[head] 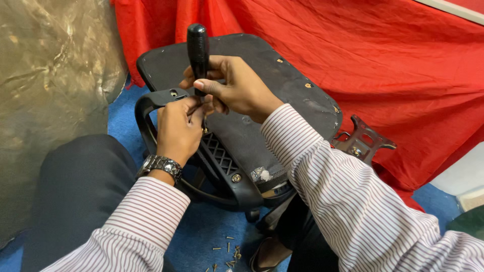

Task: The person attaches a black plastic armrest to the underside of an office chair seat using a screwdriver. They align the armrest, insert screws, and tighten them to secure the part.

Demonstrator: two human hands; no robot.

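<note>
- Right hand: sat just above frame centre, at about 12 o'clock, fingers clenched around the lower part of the screwdriver; thumb pressed across the shaft side.
- Screwdriver: black handle stood nearly upright, its top rising clear of the fist toward 12 o'clock; the tip was hidden behind the fingers of both hands.
- Left hand: lay just below and at 8 o'clock of the right hand, touching it; fingertips pinched together at the base of the tool, on something too small to identify.
- Watch: metal band on the left wrist, at 6 o'clock of the left hand.
- Seat: upturned black chair seat, underside facing up, occupied the centre; both hands worked over its near left edge.
- Armrest: black loop fixed at the seat's 9 o'clock side, its bracket with a hole lying directly under the hands.
- Bolt: bright head in the ribbed black plate at 6 o'clock of the hands.
- Bracket: dark metal plate jutting from behind the seat at 3 o'clock.
- Screws: loose, scattered on the blue floor at 6 o'clock, well apart from the hands.
- Cloth: red, draped behind the seat from 12 to 3 o'clock.
- Sleeves: striped, entering from the lower edge.
</note>
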